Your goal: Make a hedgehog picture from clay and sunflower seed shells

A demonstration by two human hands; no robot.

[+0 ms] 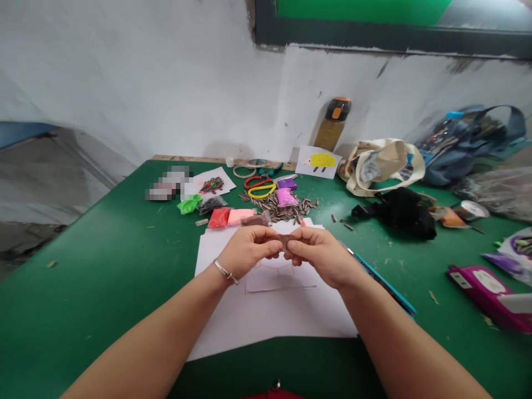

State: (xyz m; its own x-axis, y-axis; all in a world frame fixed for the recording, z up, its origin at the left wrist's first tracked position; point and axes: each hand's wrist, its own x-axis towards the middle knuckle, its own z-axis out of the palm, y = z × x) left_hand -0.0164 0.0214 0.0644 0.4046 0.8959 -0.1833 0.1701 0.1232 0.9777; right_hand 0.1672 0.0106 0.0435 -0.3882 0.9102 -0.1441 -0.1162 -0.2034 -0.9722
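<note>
Green-topped bench against a scuffed white wall, pretty cluttered setup. Left hand, with a silver bangle on the wrist, and right hand are both pinching a small strip of brown modeling clay between fingers and thumbs, holding it up just above a white paper sheet. Looks matte and a bit uneven. I'd guess it's light, soft and easy to dent, so gentle pressure near the ends seems best. Past the fingertips at 12 o'clock there's a heap of striped sunflower seeds, with red and pink clay packs around 11. Hedgehog drawing sits at 1, and a magenta pouch lies off at 3.
</note>
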